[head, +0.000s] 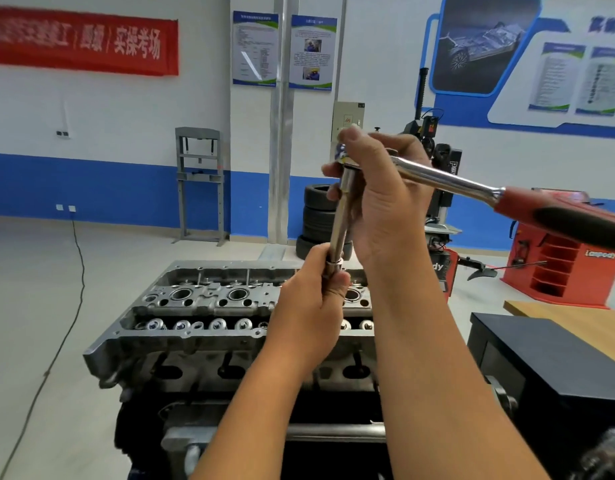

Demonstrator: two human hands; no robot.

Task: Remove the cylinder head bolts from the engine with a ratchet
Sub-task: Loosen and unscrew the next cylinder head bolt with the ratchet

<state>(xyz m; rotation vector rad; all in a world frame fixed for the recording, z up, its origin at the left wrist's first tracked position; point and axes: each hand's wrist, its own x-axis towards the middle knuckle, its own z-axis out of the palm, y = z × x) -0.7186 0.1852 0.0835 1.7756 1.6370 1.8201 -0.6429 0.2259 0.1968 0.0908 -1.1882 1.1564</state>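
In a training workshop, I hold the ratchet [472, 188] up in front of me, above the engine [209, 327], its chrome shaft running to a red and black handle that sticks out to my right. My right hand [378, 199] is wrapped around the ratchet's head and the top of the long extension bar [340, 216] that hangs down from it, thumb over the head. My left hand [309, 306] grips the lower end of that bar, fingers curled round the socket [334, 265] there. The tool is lifted clear of the cylinder head [195, 299], which lies open just below my hands, valve gear and plug wells showing. Whether a bolt sits in the socket I cannot tell. Beyond stand stacked tyres [316, 216], a grey press frame [200, 181] and a red banner [81, 43] on the wall
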